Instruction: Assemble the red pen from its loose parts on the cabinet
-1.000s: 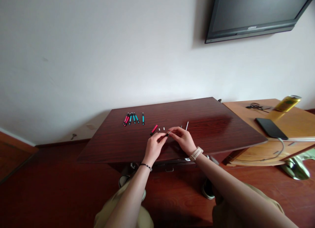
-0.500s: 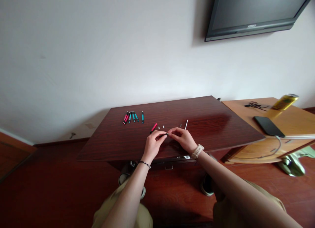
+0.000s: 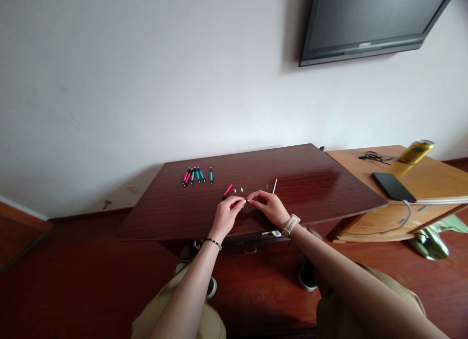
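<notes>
Now left hand [image 3: 227, 214] and right hand [image 3: 269, 206] pinch a small pen part [image 3: 244, 201] together, near the pink barrel [image 3: 227, 191] on the bench [image 3: 310, 183].

Soft, even daylight; white wall [image 3: 146, 75] bright, floor [image 3: 54, 280] dim. Broad pale glare on the worktop [image 3: 310, 178] toward its right edge. Soft shadow on the wall left of the television [image 3: 369, 17]. Wide-angle distortion bows lines at the frame edges. Small parts on the worktop too fine to resolve.
</notes>
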A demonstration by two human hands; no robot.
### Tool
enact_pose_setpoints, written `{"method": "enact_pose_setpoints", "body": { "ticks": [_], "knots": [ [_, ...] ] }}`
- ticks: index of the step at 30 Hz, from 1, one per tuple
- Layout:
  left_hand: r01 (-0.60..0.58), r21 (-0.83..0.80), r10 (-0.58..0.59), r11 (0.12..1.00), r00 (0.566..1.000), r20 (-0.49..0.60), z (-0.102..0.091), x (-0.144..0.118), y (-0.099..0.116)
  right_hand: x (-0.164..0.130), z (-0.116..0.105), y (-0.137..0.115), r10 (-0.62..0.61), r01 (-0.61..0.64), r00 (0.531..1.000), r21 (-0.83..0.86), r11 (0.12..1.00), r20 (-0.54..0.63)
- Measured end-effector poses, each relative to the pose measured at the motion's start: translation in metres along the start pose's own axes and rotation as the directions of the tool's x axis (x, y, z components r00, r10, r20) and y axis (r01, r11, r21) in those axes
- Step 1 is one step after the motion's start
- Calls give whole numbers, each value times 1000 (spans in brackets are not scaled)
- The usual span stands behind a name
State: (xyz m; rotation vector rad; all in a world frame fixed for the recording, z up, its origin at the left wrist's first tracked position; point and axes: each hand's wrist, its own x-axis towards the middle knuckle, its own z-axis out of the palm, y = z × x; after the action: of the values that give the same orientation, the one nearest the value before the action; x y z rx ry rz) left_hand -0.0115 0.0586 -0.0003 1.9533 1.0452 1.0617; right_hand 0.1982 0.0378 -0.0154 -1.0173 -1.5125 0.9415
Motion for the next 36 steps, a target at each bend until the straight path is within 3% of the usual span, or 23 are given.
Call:
{"method": "enact_pose_setpoints", "body": {
  "ticks": [11, 20, 28, 33, 36],
  "knots": [
    [-25, -2, 24, 1000, 999, -45, 1, -2, -1, -3, 6, -9, 2, -3, 1000, -224, 975, -7],
    [128, -142, -140, 982, 987, -74, 3, 0, 5, 2, 3, 1, 33, -38, 991, -31, 999, -130],
    [124, -207, -142, 970, 987, -71, 4, 2, 1, 2, 2, 3, 49, -45, 988, 30, 999, -146],
    [35, -177, -58, 984, 990, -130, 1, 2, 1, 3, 3, 4, 49, -42, 987, 49, 998, -154],
    [67, -258, -107, 964, 984, -146, -1, 2, 1, 3, 3, 4, 52, -45, 984, 45, 998, -168]
  ]
}}
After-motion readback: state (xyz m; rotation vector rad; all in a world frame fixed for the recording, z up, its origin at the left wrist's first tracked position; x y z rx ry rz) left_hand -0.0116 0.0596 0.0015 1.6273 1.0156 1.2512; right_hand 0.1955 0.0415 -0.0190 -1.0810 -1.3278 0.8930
